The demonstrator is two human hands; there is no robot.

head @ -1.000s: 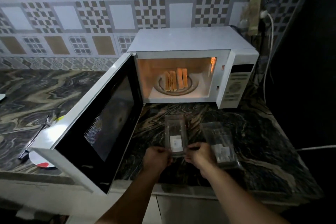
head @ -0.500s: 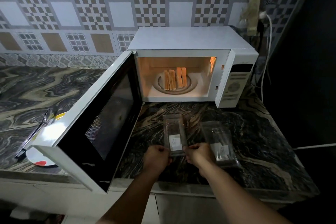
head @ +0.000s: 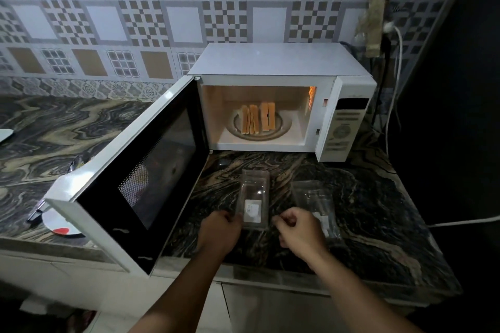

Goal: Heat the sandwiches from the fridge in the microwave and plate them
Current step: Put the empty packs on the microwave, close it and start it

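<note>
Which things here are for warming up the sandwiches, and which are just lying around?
For the job:
- sandwiches standing on the turntable
- microwave, door open
- two clear boxes: one between the hands, one to its right
- plate, half hidden behind the door
- left hand, right hand

Just lying around:
- tongs beside the plate
- white cable on the wall

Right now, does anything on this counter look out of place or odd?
Little stands out. The white microwave door hangs wide open over the round white plate and half hides it. The sandwich halves stand on edge on the turntable. Two empty clear plastic sandwich boxes lie on the marbled counter.
</note>
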